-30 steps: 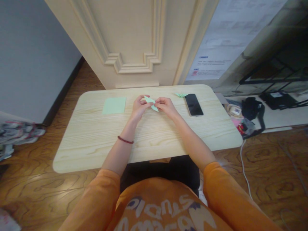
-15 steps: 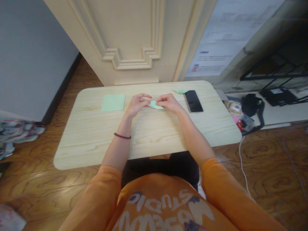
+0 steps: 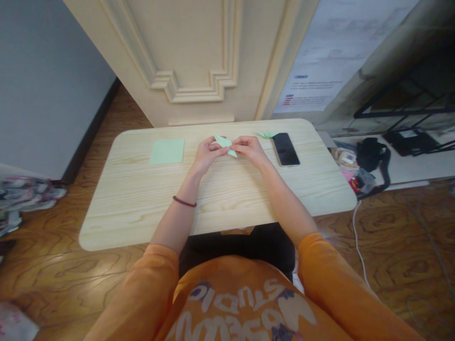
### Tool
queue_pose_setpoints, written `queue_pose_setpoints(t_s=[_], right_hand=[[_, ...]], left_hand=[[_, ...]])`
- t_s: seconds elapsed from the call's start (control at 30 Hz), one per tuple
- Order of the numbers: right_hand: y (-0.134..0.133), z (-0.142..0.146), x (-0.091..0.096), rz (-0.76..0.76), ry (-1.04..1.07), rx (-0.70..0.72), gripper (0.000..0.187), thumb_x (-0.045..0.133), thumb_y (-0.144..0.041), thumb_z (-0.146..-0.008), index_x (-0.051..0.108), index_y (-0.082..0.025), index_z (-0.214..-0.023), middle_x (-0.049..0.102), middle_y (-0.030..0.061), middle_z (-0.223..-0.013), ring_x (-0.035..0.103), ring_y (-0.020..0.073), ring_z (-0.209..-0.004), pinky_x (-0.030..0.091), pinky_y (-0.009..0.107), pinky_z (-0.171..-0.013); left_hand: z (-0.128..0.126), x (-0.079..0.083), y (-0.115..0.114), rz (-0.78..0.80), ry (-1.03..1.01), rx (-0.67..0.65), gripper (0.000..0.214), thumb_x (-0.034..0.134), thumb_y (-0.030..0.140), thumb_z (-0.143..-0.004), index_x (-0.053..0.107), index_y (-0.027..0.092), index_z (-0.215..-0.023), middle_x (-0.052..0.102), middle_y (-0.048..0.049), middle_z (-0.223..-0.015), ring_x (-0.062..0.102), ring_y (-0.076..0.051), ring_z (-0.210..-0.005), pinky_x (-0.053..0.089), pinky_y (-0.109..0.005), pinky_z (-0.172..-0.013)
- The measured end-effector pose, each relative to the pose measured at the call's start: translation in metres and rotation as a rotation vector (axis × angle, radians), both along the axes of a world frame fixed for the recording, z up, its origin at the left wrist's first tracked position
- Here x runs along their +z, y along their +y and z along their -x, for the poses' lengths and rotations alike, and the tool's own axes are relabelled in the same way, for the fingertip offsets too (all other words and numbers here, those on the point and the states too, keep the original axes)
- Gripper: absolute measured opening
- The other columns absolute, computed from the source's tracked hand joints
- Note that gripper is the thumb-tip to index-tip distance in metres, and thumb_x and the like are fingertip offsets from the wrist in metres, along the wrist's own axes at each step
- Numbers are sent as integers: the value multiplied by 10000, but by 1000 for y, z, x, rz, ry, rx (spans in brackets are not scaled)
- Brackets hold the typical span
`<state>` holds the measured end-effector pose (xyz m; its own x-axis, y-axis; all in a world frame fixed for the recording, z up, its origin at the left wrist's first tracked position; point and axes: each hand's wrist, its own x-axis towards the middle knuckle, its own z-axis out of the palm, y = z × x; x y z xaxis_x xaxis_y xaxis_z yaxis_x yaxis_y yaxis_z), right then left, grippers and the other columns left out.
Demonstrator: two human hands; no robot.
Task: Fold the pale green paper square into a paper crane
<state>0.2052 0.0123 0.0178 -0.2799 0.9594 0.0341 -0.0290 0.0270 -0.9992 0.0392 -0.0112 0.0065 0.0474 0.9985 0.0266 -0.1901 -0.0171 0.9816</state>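
A small folded piece of pale green paper [image 3: 224, 142] is held just above the far middle of a light wooden table [image 3: 142, 203]. My left hand [image 3: 206, 155] pinches its left side with closed fingers. My right hand [image 3: 250, 149] pinches its right side, fingers also closed. A dark red bracelet sits on my left wrist. A flat pale green square sheet [image 3: 167, 151] lies on the table to the left of my hands.
A black phone [image 3: 286, 149] lies flat at the table's far right, with a small folded green paper figure [image 3: 267, 134] beside its top. A cream panelled door stands behind the table. Bags and a cable lie on the wooden floor at right, shoes at left.
The folded paper has been tilted and lifted slightly between my fingers; half a second ago it lay flatter and lower. Both hands stay at the same spot.
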Motion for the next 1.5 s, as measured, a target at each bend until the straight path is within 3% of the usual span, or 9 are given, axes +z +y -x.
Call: queue_pose_setpoints(t_s=[0.13,0.27,0.67,1.03,1.13,1.27,1.37,1.5], right_hand=[[0,1,-2,18,27,15,247,787,-338,-594,650,-145,-667,576,-18,-584,448,84,-542,291,236,-515],[2,2,-2,22,64,-2,285,781,-392,-626,641,-152,-690,575,-14,-599,457,86,-550,284,230,-505],[-2,-2,1,-12,13,92,372,748,-494,-698,577,-164,-688,448,-60,-538,327,55,-484,213,219,-467],[1,0,-2,287,111,192,337,783,-377,-699,540,-155,-622,455,-46,-521,336,48,-458,178,205,-411],[0,5,-5,183,120,82,288,764,-370,-710,561,-170,-672,473,-50,-547,380,61,-485,227,195,-426],[-2,12,-7,-149,-13,-143,196,757,-340,-706,638,-192,-757,624,-15,-701,545,111,-656,416,226,-582],[-3,14,-8,-291,-158,-189,193,721,-357,-749,718,-185,-838,705,29,-819,585,142,-729,451,272,-661],[-4,13,-10,-350,-245,-189,275,740,-382,-742,759,-177,-925,714,39,-804,552,133,-670,421,275,-622]], left_hand=[[-2,-6,2,-24,-20,60,477,906,381,-475,679,157,-830,694,-1,-670,642,-124,-643,531,-248,-692],[-1,-5,1,-14,-14,37,399,889,326,-499,703,157,-808,704,-4,-678,636,-122,-632,521,-244,-675],[-5,-11,1,120,-165,-33,352,888,297,-509,747,133,-787,747,-62,-834,685,-179,-807,527,-322,-844],[-2,-14,5,-34,-38,-130,399,860,431,-596,749,129,-833,746,-78,-820,678,-180,-769,512,-295,-766],[-1,-16,7,-43,-58,-112,411,856,443,-600,739,130,-838,745,-78,-829,676,-182,-785,512,-294,-768],[-1,-19,10,-44,-50,-10,396,859,429,-598,726,143,-839,741,-64,-830,671,-184,-797,509,-280,-728],[-2,-20,11,-76,-67,44,415,854,464,-594,724,155,-839,740,-55,-819,669,-177,-789,509,-271,-713],[-6,-18,10,-111,-84,77,458,853,511,-573,718,158,-832,742,-60,-829,674,-175,-799,524,-286,-747]])
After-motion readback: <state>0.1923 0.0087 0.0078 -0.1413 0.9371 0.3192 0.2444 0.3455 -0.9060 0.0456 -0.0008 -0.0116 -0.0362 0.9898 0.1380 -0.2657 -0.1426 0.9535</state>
